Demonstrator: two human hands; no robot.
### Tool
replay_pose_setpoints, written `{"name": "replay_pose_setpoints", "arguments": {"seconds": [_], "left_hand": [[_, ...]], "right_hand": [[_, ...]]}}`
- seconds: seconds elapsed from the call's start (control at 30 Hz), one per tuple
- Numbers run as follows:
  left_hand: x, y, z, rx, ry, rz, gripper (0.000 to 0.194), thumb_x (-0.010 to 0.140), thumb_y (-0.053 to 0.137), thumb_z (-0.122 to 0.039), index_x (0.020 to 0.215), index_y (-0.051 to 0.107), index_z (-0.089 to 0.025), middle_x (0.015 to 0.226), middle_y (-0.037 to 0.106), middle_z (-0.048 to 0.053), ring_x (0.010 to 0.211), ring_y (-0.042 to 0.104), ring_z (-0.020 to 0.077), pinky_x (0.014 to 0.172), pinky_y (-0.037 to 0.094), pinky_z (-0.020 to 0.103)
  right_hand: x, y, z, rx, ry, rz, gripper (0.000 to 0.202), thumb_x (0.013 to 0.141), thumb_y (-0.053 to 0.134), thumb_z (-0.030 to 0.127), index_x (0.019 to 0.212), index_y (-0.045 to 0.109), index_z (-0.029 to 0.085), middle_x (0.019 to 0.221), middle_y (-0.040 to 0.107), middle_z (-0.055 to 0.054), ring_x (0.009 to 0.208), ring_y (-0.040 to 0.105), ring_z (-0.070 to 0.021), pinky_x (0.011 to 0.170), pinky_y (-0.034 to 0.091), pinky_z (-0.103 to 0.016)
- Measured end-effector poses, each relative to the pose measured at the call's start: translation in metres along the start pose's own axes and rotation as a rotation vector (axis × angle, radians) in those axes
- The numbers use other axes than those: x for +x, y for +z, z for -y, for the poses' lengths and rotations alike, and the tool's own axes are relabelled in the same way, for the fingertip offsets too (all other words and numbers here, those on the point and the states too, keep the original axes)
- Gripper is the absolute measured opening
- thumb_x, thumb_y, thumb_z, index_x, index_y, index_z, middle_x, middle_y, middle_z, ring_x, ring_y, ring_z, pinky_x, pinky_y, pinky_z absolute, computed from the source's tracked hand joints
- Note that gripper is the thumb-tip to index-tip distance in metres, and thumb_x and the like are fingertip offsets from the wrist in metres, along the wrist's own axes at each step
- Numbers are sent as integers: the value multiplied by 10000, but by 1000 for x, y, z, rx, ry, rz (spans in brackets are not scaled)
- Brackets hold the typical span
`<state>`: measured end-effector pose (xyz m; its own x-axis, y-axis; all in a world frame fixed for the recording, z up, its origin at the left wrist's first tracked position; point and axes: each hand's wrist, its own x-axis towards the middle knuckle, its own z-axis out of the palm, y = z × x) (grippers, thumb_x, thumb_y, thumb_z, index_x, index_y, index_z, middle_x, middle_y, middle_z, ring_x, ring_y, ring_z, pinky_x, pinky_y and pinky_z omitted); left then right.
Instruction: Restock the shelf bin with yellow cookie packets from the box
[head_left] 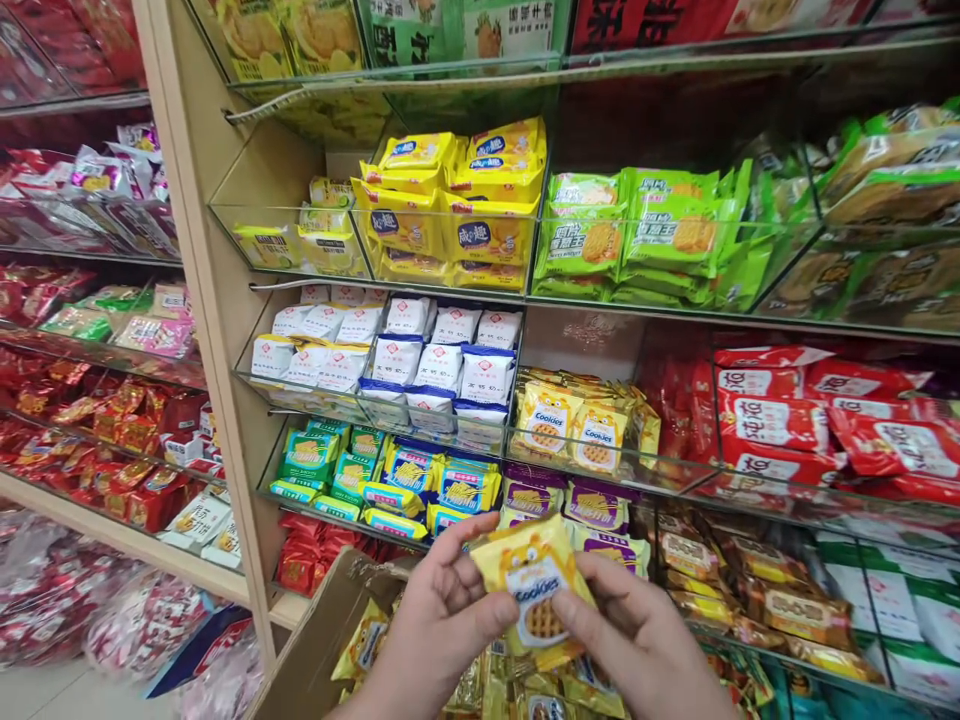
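Both my hands hold one yellow cookie packet [534, 570], its printed front with "Cookies" lettering turned toward me. My left hand [442, 610] pinches its left side, thumb on the front. On the right side, my right hand [630, 625] grips it with the thumb pressed near the printed biscuit. Below the hands, an opened cardboard box [319, 630] holds more yellow packets [544, 705], partly covered by my wrists. Matching cookie packets [574, 425] stand stacked in a shelf bin ahead of me.
Clear-fronted bins hold yellow packs [454, 235], green biscuit packs [637, 235], white packets [442, 365] and red packs [780, 420]. A wooden upright [202, 300] divides the shelving. Filled plastic bags [142, 620] lie on the floor at left.
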<state>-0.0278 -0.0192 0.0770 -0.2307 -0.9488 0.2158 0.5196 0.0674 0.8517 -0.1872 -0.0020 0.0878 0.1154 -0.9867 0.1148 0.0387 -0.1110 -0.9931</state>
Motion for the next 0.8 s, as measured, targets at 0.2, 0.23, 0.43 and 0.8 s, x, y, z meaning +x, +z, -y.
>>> {"name": "replay_pose_setpoints", "arguments": {"seconds": [0.2,0.23,0.43,0.8], "left_hand": [[12,12,-8,-1,16,78,524,713,726,-202,1136,416,-190,906,746,78,834,687,176,795,515,301],[13,13,-8,-3,18,78,548,709,729,-206,1142,393,-191,892,748,76,819,689,177,790,517,310],[8,9,1,37,16,104,636,712,723,-251,1203,319,-224,797,721,21,768,675,168,716,501,279],[-9,-50,42,603,-98,26,315,774,596,-401,1023,551,-213,921,647,51,801,565,167,759,458,291]], "right_hand": [[5,-12,13,204,0,27,436,665,740,376,1049,588,238,1081,647,-53,961,607,-183,849,484,-315],[6,-14,13,201,6,32,437,675,734,374,1057,575,234,1094,641,-58,961,606,-182,855,484,-322],[1,-14,-2,103,-56,88,657,724,690,378,1278,344,303,1120,614,-76,967,608,-193,829,494,-361],[37,-93,105,-1551,-605,-700,350,809,529,384,1098,500,190,879,639,-136,720,614,-303,611,451,-384]]}}
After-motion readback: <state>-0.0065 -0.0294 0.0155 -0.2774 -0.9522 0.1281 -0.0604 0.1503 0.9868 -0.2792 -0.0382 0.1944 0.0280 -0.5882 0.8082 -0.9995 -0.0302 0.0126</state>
